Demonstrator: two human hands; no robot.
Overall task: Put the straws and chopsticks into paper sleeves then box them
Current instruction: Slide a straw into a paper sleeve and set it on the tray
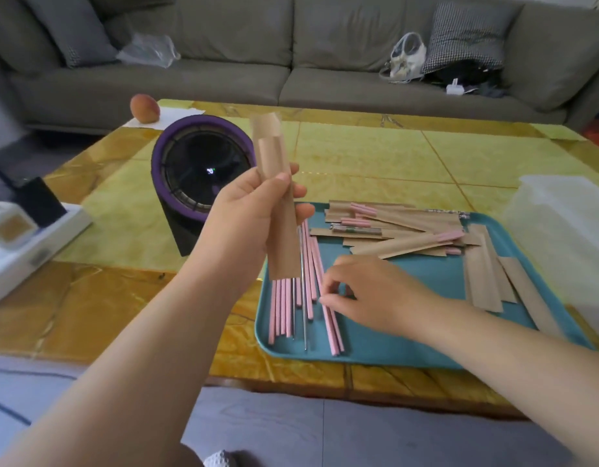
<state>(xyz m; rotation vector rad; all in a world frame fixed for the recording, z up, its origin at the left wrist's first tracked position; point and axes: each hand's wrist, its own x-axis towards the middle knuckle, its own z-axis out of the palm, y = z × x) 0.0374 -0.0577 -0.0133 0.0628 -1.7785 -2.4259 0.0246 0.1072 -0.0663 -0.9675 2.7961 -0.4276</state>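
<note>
Hands: two, the left hand (254, 210) and the right hand (375, 291)
Tray (392, 348): one
Held sleeve (278, 197): one
Empty sleeves (483, 274): at least three at the tray's right end
Filled sleeves (409, 244): an overlapping pile, number unclear
Pink sticks (331, 325): roughly ten lying loose
Metal rods (305, 318): two or three
Plastic box (560, 224): one
Peach (145, 108): one
Round device (204, 170): one
Cushions (72, 28): two

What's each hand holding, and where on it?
Left hand grips the paper sleeve at mid-length, upright. Right hand pinches a pink stick lying on the tray, about mid-length.
</note>
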